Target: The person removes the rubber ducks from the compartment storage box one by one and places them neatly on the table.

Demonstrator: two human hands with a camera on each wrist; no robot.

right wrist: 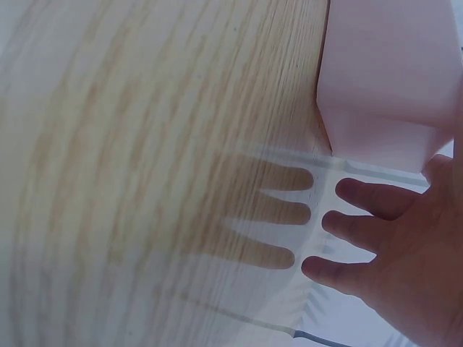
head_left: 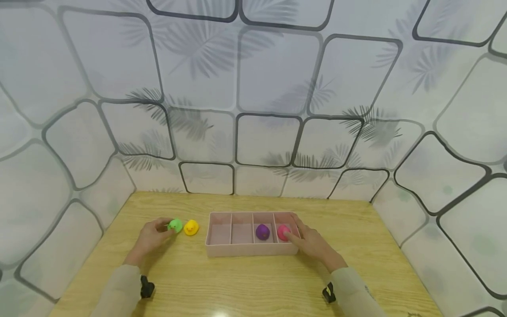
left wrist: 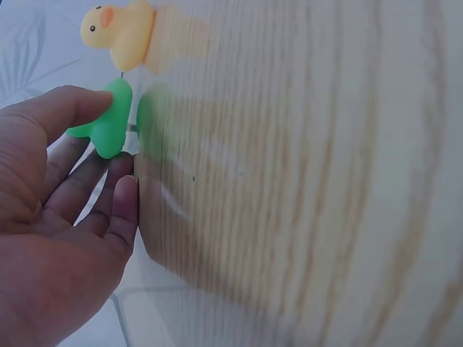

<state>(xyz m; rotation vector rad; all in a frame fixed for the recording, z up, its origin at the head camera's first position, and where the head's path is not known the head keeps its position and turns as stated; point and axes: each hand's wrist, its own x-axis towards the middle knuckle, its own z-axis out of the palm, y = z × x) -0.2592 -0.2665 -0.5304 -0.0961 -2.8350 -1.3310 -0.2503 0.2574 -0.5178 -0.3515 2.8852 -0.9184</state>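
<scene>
The person's left hand (head_left: 152,234) pinches the green duck (head_left: 175,226) between thumb and fingers, toward the left edge of the bench (head_left: 237,286) and nearer its back edge than its front. In the left wrist view the thumb presses on one side of the duck and the other fingers are bent beneath and behind it, close to the wood; whether the duck itself touches the bench cannot be told. The yellow duck (head_left: 191,227) sits upright on the bench just beside the green one, between it and the box (head_left: 251,251).

The box, pink with four compartments in a row, lies with its long side roughly along the back edge of the bench, near the middle. The purple toy (head_left: 262,232) is in the third compartment from the left, and the pink toy (head_left: 283,232) is in the rightmost one.

The right hand (head_left: 314,242) is at the right end of the box. Its thumb reaches over the rim to the pink toy, though contact there cannot be told. In the right wrist view three fingers are straight and spread outside the end wall, apart from it, casting shadows (right wrist: 264,210) on the bench. Pale sleeves (head_left: 120,288) cover both forearms.
</scene>
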